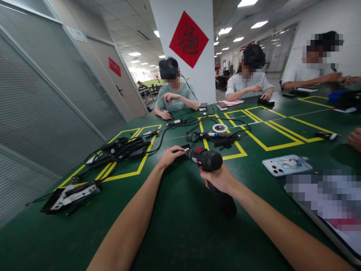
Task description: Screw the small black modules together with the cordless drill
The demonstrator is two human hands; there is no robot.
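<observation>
My right hand [218, 180] is wrapped round the grip of a black cordless drill [207, 158] with red accents. The drill's chuck points left, and its tip meets a small dark part [182, 153] low over the green table. Fingers of my left hand [170, 156] pinch that dark part right beside the drill tip. Its exact kind is hard to make out, since fingers and chuck cover some of it.
Black cables [124, 150] lie in a bundle at left, near a plastic bag of parts [75, 195]. Beyond the drill are a white tape ring [220, 128] and a pen-shaped tool [216, 134]. A phone [286, 165] rests at right. Several people sit across the table.
</observation>
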